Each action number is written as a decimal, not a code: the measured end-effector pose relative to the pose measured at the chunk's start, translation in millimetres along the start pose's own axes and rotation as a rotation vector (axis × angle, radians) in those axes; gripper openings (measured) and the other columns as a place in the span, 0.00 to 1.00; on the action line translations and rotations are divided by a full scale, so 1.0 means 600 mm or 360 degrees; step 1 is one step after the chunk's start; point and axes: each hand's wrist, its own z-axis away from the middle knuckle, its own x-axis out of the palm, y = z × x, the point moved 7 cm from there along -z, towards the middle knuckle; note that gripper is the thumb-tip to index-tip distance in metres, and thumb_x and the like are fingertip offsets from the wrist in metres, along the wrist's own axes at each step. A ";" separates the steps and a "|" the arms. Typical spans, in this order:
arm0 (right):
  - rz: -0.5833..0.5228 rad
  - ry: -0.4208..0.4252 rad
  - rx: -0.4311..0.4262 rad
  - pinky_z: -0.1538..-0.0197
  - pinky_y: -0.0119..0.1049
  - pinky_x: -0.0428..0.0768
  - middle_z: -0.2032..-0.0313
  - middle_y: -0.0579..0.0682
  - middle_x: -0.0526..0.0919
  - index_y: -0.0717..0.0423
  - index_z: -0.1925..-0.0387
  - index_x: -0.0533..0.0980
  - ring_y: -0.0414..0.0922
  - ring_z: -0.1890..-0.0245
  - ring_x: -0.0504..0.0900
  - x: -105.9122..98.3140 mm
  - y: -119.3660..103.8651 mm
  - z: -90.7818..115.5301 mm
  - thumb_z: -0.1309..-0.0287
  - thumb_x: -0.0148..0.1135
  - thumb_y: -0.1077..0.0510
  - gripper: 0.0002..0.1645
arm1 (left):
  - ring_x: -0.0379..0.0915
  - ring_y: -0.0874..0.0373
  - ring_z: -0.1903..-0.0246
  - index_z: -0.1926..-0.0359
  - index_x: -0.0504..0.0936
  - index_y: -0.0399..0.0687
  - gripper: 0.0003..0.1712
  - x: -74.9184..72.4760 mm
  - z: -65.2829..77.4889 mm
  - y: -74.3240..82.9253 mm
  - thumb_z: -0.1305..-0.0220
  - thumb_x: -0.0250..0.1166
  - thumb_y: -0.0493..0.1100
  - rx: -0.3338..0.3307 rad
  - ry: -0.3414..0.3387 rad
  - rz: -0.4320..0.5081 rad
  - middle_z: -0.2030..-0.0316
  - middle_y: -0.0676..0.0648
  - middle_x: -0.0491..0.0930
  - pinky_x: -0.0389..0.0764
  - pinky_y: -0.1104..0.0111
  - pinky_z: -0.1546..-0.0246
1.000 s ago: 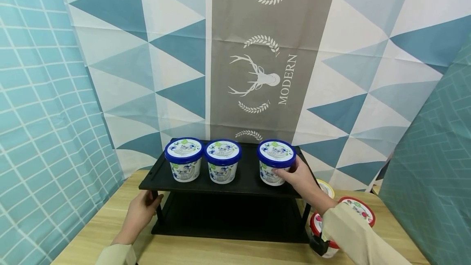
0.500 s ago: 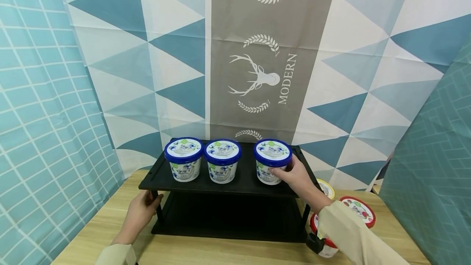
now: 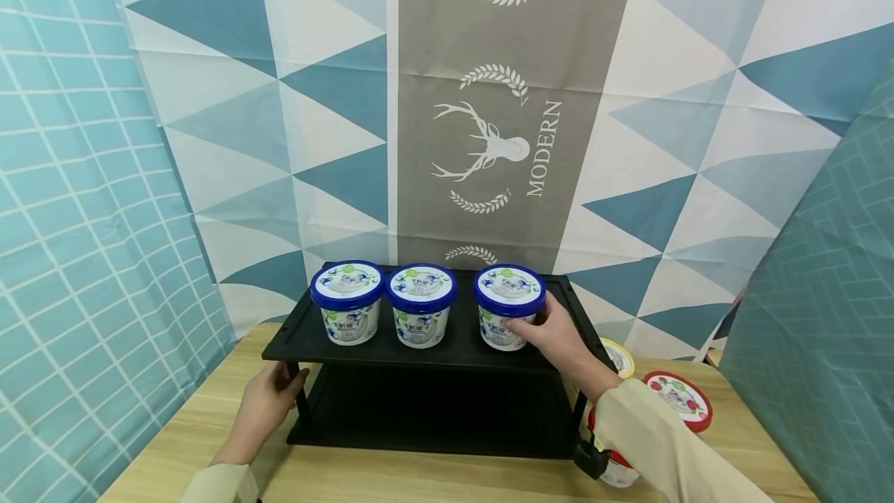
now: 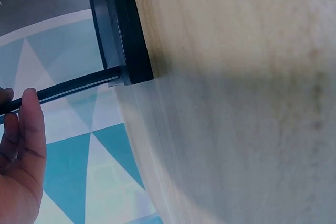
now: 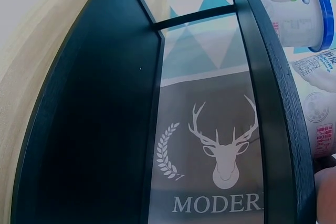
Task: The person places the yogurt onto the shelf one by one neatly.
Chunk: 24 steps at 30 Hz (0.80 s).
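Note:
A black two-tier rack point(image 3: 433, 359) stands on the wooden table. On its top shelf are three white tubs with blue lids and blueberry prints. The left tub point(image 3: 351, 324) and middle tub point(image 3: 422, 326) sit side by side, their lids nearly meeting. My right hand point(image 3: 559, 336) grips the right-hand tub point(image 3: 499, 328) by its right side, thumb across the front; a gap separates it from the middle one. My left hand point(image 3: 264, 402) holds the rack's left front post point(image 4: 73, 86) between thumb and fingers. In the right wrist view, only a bit of my right hand point(image 5: 326, 195) shows.
To the rack's right, partly behind my right sleeve, stand a yellow-lidded tub point(image 3: 619, 358) and a red-lidded tub point(image 3: 679, 400). Another red-lidded tub point(image 3: 618, 474) is mostly hidden by the sleeve. Patterned cloth point(image 3: 335, 138) hangs behind the table point(image 3: 391, 480).
My right hand has shifted the right-hand tub a little to the left along the top shelf, narrowing the gap to the middle tub. My left hand stays on the post.

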 end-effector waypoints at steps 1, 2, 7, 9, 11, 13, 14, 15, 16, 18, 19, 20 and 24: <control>-0.0005 -0.0001 0.0003 0.40 0.53 0.62 0.41 0.57 0.64 0.53 0.39 0.53 0.55 0.40 0.64 0.001 0.000 -0.001 0.52 0.63 0.51 0.42 | 0.66 0.67 0.85 0.73 0.64 0.44 0.12 0.000 0.000 0.000 0.40 0.57 0.44 -0.0002 0.0000 -0.0001 0.81 0.48 0.67 0.70 0.74 0.83; -0.0008 0.0000 0.0005 0.40 0.53 0.62 0.41 0.56 0.64 0.53 0.39 0.53 0.54 0.40 0.64 0.002 0.000 -0.002 0.52 0.63 0.51 0.42 | 0.66 0.67 0.85 0.73 0.64 0.44 0.12 0.000 0.000 -0.001 0.40 0.57 0.44 -0.0003 0.0000 -0.0003 0.81 0.48 0.67 0.70 0.74 0.83; -0.0022 0.0001 0.0005 0.40 0.53 0.62 0.41 0.55 0.64 0.52 0.39 0.54 0.54 0.41 0.64 0.008 -0.001 -0.007 0.53 0.64 0.50 0.42 | 0.66 0.66 0.85 0.74 0.64 0.44 0.12 0.001 0.000 -0.003 0.40 0.57 0.44 -0.0009 -0.0005 -0.0017 0.81 0.48 0.68 0.69 0.74 0.83; -0.0022 -0.0001 -0.0004 0.41 0.53 0.62 0.41 0.55 0.64 0.52 0.39 0.54 0.54 0.41 0.64 0.011 -0.003 -0.007 0.53 0.64 0.50 0.42 | 0.66 0.66 0.84 0.74 0.63 0.44 0.12 0.001 0.000 -0.004 0.40 0.57 0.43 -0.0012 -0.0013 -0.0025 0.81 0.48 0.68 0.70 0.74 0.83; -0.0029 -0.0006 -0.0009 0.41 0.53 0.63 0.41 0.56 0.64 0.52 0.39 0.54 0.54 0.41 0.65 0.013 -0.003 -0.007 0.53 0.64 0.50 0.42 | 0.67 0.66 0.85 0.74 0.63 0.45 0.12 0.002 0.000 -0.005 0.41 0.57 0.43 -0.0012 -0.0017 -0.0030 0.81 0.48 0.68 0.69 0.74 0.83; -0.0037 -0.0014 -0.0009 0.41 0.53 0.63 0.41 0.56 0.65 0.52 0.39 0.54 0.54 0.41 0.65 0.015 -0.004 -0.007 0.53 0.64 0.51 0.42 | 0.66 0.66 0.85 0.74 0.64 0.45 0.11 0.001 0.000 -0.004 0.41 0.57 0.42 -0.0004 -0.0012 -0.0029 0.82 0.48 0.67 0.69 0.74 0.83; -0.0040 -0.0017 -0.0011 0.41 0.53 0.63 0.41 0.56 0.65 0.52 0.39 0.54 0.54 0.41 0.65 0.016 -0.005 -0.007 0.53 0.64 0.51 0.41 | 0.66 0.66 0.85 0.74 0.64 0.45 0.11 0.001 0.000 -0.004 0.41 0.57 0.42 0.0002 -0.0007 -0.0027 0.82 0.48 0.67 0.69 0.74 0.83; -0.0044 -0.0019 -0.0011 0.41 0.53 0.63 0.41 0.56 0.65 0.52 0.39 0.55 0.54 0.41 0.65 0.017 -0.005 -0.007 0.52 0.64 0.51 0.41 | 0.66 0.66 0.85 0.74 0.64 0.45 0.11 0.001 0.000 -0.004 0.41 0.57 0.42 0.0006 -0.0003 -0.0024 0.82 0.48 0.67 0.69 0.74 0.83; -0.0043 -0.0020 -0.0012 0.41 0.53 0.63 0.41 0.56 0.65 0.53 0.39 0.55 0.54 0.41 0.65 0.018 -0.005 -0.007 0.53 0.64 0.52 0.41 | 0.66 0.66 0.85 0.74 0.64 0.45 0.11 0.001 -0.001 -0.003 0.41 0.58 0.42 0.0010 0.0002 -0.0020 0.82 0.48 0.67 0.69 0.74 0.83; -0.0041 -0.0019 -0.0014 0.41 0.53 0.63 0.41 0.56 0.65 0.53 0.39 0.55 0.55 0.41 0.65 0.018 -0.006 -0.008 0.52 0.64 0.52 0.41 | 0.66 0.67 0.85 0.74 0.64 0.45 0.11 0.000 -0.001 -0.002 0.41 0.58 0.42 0.0020 0.0012 -0.0011 0.82 0.48 0.67 0.69 0.74 0.83; -0.0036 -0.0019 -0.0015 0.41 0.53 0.63 0.41 0.56 0.65 0.53 0.39 0.55 0.55 0.41 0.65 0.018 -0.006 -0.008 0.52 0.64 0.52 0.41 | 0.65 0.67 0.85 0.74 0.64 0.45 0.11 0.000 -0.001 -0.002 0.41 0.58 0.42 0.0023 0.0018 -0.0008 0.82 0.48 0.67 0.69 0.74 0.84; -0.0031 -0.0019 -0.0015 0.41 0.53 0.63 0.41 0.56 0.65 0.53 0.39 0.55 0.55 0.41 0.65 0.018 -0.005 -0.008 0.53 0.64 0.51 0.41 | 0.65 0.67 0.85 0.74 0.64 0.45 0.11 0.000 -0.001 -0.001 0.41 0.58 0.42 0.0027 0.0022 -0.0004 0.82 0.48 0.67 0.69 0.74 0.84; -0.0011 -0.0021 -0.0020 0.42 0.53 0.65 0.41 0.56 0.65 0.52 0.39 0.55 0.54 0.42 0.66 0.019 -0.004 -0.009 0.53 0.64 0.51 0.42 | 0.65 0.68 0.86 0.73 0.65 0.46 0.10 0.000 -0.001 0.000 0.42 0.58 0.41 0.0050 0.0032 -0.0013 0.82 0.49 0.67 0.70 0.75 0.83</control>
